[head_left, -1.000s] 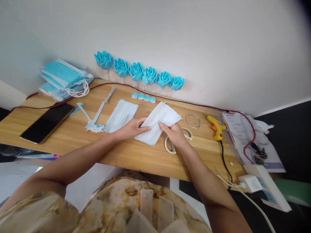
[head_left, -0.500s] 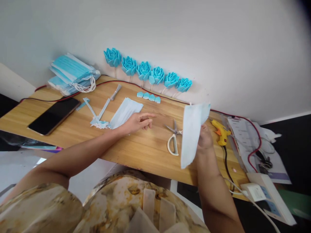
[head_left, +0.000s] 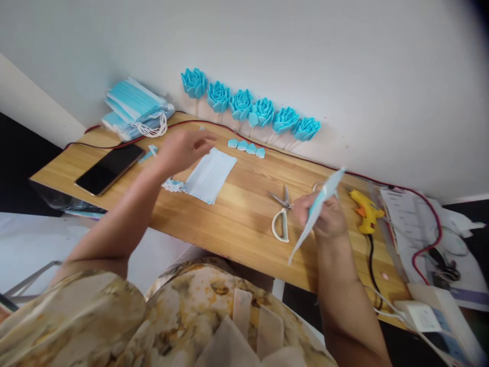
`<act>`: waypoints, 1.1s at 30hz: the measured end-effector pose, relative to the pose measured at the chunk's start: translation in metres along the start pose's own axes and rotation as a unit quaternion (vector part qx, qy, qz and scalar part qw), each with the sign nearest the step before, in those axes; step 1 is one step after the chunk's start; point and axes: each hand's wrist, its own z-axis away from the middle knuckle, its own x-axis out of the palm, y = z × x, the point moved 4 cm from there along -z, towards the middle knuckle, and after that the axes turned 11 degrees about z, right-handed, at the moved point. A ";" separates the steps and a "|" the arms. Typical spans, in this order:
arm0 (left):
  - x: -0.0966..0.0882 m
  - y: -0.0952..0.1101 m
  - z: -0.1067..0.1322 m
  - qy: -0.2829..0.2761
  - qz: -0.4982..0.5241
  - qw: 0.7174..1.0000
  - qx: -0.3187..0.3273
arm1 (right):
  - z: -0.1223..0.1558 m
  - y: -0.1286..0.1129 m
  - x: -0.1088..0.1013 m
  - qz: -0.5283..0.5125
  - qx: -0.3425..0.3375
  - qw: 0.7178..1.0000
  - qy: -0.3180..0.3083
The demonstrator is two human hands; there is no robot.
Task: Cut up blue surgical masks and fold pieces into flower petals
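Note:
My right hand grips a pale blue face mask sheet, now turned nearly edge-on above the table. My left hand is raised over the table, slightly blurred, its fingers loosely bent and apart, with nothing visible in them. Below it lies another flat, pale mask sheet, next to a small heap of cut scraps. Scissors with white handles rest with blades apart, just left of my right hand, which partly hides them. Several small folded blue pieces sit in a row farther back.
Several blue mask flowers on stems lean against the wall. At the back left are stacked masks and a phone. A yellow glue gun, papers and a power strip occupy the right, with a red-black cable along the back.
My left hand has lifted and moved left and back, now covering the cut strips. My right hand has rotated the mask sheet from face-on to nearly edge-on. The view has shifted slightly.

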 end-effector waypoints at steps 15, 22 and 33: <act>-0.022 -0.090 0.027 -0.088 -0.253 0.957 -0.113 | -0.002 -0.002 0.001 -0.078 0.015 0.994 0.070; -0.006 -0.091 0.029 -0.078 -0.197 0.973 -0.088 | -0.006 -0.001 0.005 -0.102 0.020 0.990 0.091; -0.049 -0.079 0.033 -0.186 -0.202 0.959 -0.076 | -0.001 0.000 -0.003 -0.126 -0.003 0.990 0.064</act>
